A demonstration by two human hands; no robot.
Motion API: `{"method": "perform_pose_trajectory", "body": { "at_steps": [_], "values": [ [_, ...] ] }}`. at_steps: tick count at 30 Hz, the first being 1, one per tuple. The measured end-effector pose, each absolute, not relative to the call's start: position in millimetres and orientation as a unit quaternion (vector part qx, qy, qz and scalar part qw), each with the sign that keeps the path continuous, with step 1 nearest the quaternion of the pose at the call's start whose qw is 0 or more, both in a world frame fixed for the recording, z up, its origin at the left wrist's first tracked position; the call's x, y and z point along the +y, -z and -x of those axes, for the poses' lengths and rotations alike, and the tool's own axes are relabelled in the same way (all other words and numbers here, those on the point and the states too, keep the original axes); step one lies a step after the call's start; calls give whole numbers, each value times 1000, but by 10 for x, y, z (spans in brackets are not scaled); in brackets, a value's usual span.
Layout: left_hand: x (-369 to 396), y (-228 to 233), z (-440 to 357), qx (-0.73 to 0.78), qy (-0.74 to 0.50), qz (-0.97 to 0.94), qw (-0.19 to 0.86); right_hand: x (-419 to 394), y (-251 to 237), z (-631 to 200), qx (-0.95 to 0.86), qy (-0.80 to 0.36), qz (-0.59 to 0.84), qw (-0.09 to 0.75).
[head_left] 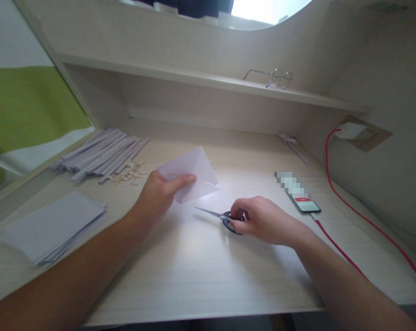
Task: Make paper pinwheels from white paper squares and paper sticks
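The left hand (pixel 158 195) pinches a folded white paper (pixel 190 174) between thumb and fingers, lifted just above the tabletop (pixel 194 266). The right hand (pixel 263 219) grips the black handles of scissors (pixel 221 215) lying on the tabletop, blades closed and pointing left, just below the paper. A phone (pixel 299 193) lies near the right hand

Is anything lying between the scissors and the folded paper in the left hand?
Nothing visible. Only bare desk separates the scissors, gripped by the right hand, from the folded paper in the left hand.
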State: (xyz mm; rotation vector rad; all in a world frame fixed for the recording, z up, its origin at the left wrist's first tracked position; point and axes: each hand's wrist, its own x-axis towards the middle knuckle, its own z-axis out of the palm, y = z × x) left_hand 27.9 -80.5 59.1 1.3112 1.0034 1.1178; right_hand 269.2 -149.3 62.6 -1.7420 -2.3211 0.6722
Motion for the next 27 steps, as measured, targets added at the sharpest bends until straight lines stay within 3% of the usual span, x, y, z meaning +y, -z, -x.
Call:
{"method": "perform_pose_trajectory", "body": {
  "at_steps": [8,13,15,27],
  "values": [
    [-784,-595,-297,339,-527,-470,621,-1367,-487,-2810,-695,-273,649,146],
    [-740,-558,-290,322,-576,-442,608,-1346,-509,-2755,-633,-350,604,333],
    [-727,-561,-287,321,-589,-432,603,-1365,-530,-2743,-615,-393,576,368],
    [-743,-588,-295,318,-595,-447,588,-1446,-634,-2685,-644,-405,550,345]
  ]
}}
